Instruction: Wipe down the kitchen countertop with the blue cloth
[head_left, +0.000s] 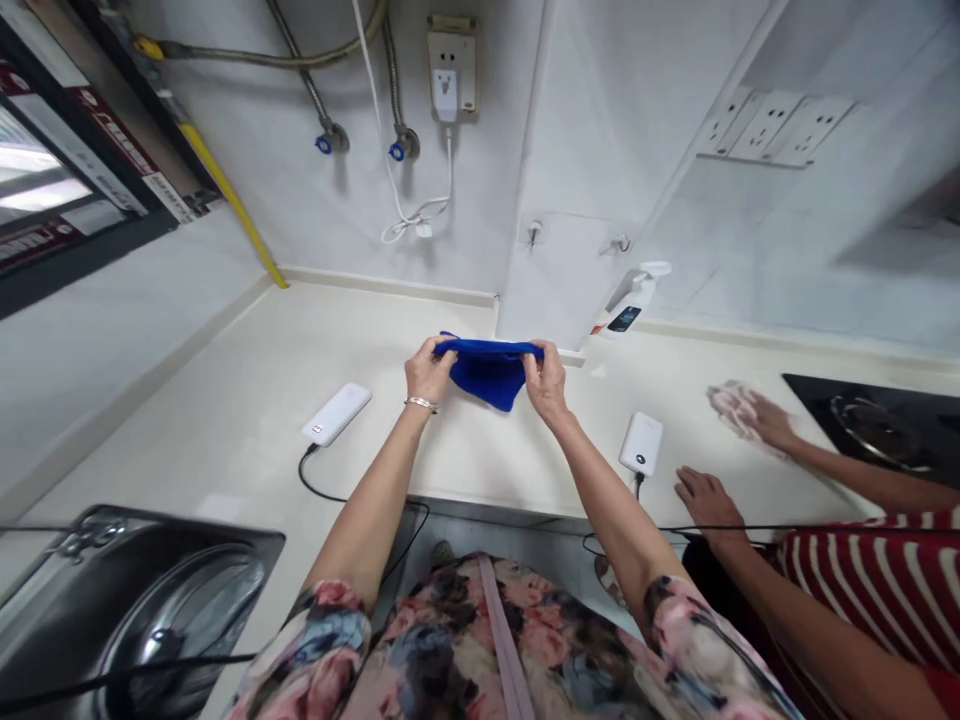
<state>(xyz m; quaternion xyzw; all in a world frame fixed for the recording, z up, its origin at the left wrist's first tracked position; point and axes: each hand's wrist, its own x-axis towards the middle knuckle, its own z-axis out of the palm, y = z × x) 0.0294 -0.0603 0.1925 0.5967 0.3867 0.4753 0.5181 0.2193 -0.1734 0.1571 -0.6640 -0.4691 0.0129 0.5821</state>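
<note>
A blue cloth (487,378) hangs between my two hands above the pale countertop (480,460), folded along its upper edge. At its left end, my left hand (429,370), with a silver bracelet at the wrist, is closed on the cloth. The fingers of my right hand (546,382) pinch the opposite end. The lower part of the cloth droops toward me; whether it touches the counter I cannot tell. Left of my left hand lies a white power bank (337,414) with a black cable. Another white power bank (642,444) lies to the right of my right forearm.
A metal sink (45,600) holding a glass lid sits at lower left. Against the wall stands a white spray bottle (636,298). At right, a co-worker's hand (765,418) presses a pale cloth (731,408) on the counter beside a black cooktop (817,400).
</note>
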